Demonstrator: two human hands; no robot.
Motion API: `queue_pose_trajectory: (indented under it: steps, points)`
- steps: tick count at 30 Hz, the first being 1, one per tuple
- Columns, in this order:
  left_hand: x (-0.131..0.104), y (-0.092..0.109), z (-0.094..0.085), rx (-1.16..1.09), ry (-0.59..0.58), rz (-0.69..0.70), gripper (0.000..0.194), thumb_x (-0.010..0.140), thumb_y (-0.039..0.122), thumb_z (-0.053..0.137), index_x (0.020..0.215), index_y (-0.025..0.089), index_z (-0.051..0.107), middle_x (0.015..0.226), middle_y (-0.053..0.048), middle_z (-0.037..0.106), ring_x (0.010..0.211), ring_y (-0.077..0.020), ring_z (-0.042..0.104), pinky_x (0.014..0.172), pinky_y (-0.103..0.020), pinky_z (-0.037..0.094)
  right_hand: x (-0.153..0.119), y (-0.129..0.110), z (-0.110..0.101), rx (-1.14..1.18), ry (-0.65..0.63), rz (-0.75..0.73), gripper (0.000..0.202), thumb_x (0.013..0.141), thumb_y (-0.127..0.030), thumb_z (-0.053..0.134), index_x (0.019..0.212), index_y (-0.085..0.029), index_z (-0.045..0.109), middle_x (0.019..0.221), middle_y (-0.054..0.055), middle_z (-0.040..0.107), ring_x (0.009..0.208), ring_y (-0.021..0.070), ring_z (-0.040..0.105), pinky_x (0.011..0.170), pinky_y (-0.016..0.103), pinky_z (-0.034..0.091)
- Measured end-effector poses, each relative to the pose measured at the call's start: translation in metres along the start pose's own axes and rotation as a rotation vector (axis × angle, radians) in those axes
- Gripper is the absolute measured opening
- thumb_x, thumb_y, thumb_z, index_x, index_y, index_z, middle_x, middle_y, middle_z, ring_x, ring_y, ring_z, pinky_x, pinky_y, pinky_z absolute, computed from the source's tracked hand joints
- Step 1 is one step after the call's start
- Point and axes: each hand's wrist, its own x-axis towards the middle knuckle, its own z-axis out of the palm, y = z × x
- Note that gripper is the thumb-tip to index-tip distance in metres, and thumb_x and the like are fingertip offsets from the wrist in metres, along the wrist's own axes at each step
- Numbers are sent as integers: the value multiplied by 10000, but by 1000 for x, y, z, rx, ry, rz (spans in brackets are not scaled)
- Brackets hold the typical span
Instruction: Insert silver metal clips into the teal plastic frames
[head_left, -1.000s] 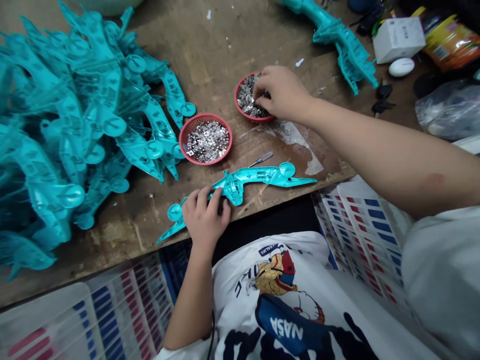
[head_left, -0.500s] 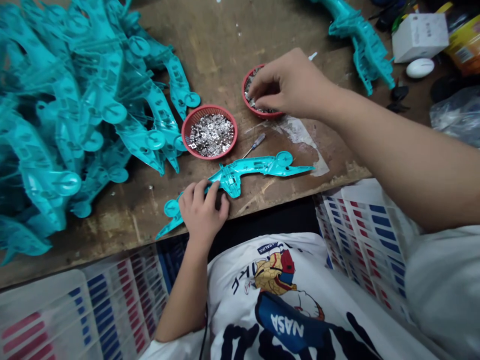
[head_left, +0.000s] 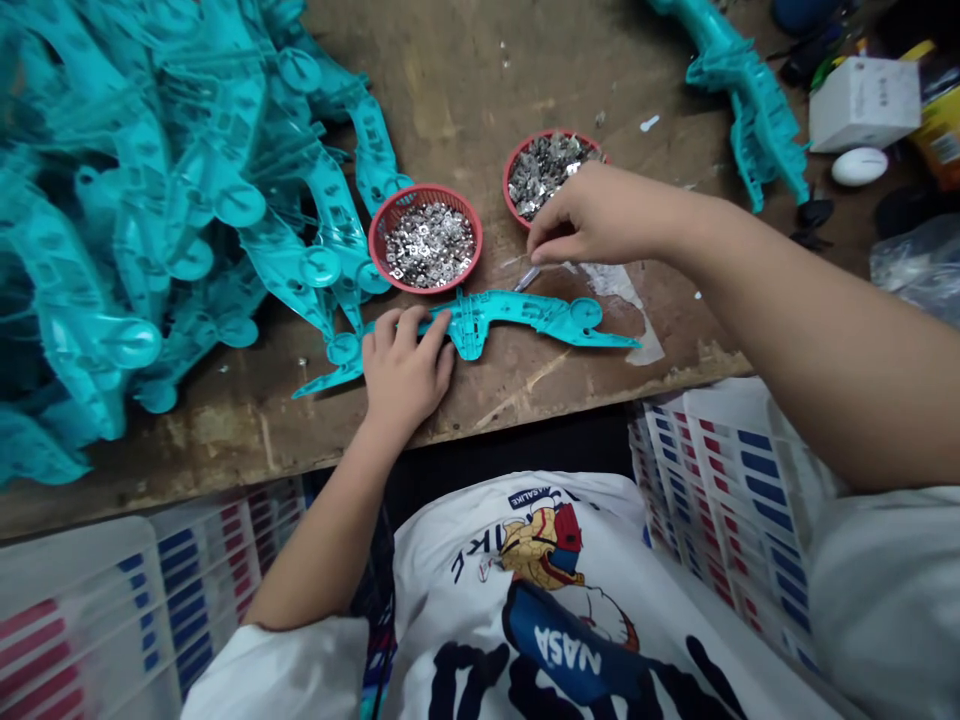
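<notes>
My left hand [head_left: 405,370] presses its fingers over the left half of a long teal plastic part [head_left: 517,308], holding it against the tabletop. Fingers of my right hand [head_left: 581,220] are pinched together just in front of the farther red basket [head_left: 512,203]; whatever lies between the fingertips is too small to make out. That basket holds small metal pieces [head_left: 547,170]. The nearer red basket [head_left: 373,245], behind the teal part, contains more shiny metal pieces [head_left: 431,245]. Below my right fingertips a small screwdriver [head_left: 527,280] lies on the wood, partly hidden by the teal part.
A tall heap of similar teal parts [head_left: 187,180] covers the left of the wooden table [head_left: 442,80]. Another teal piece [head_left: 750,100] lies at the far right, near a white box [head_left: 862,105] and a white oval object [head_left: 859,167]. Plastic crates [head_left: 727,480] stand below the table edge.
My right hand has come out of the farther basket toward me, its fingertips drawn together. My left hand and the teal part have shifted slightly away from the table edge.
</notes>
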Motion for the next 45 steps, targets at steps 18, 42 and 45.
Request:
queue_pose_trajectory:
  steps: [18, 42, 45]
  points:
    - [55, 92, -16, 29, 9, 636, 463, 1134, 381, 660, 1493, 117, 786, 1694, -244, 676, 1564, -452, 621, 1205, -613, 528, -3, -13, 1, -22, -119, -42, 360, 1111, -272, 691, 1388, -229, 916, 1319, 82, 891, 1223, 290, 819, 1094, 404, 593]
    - [43, 80, 11, -173, 132, 632, 297, 1103, 267, 668, 1319, 138, 824, 1464, -228, 794, 1442, -453, 724, 1216, -675, 583, 2, -34, 28, 67, -183, 359, 201, 1036, -245, 748, 1121, -184, 919, 942, 59, 857, 916, 239, 821, 935, 359, 636]
    - [45, 76, 21, -217, 127, 641, 259, 1096, 260, 673, 1274, 167, 837, 1406, -198, 812, 1471, -420, 713, 1253, -639, 578, 2, -34, 31, 141, -189, 415, 211, 1044, -238, 743, 1153, -187, 915, 889, 49, 843, 821, 224, 812, 870, 357, 653]
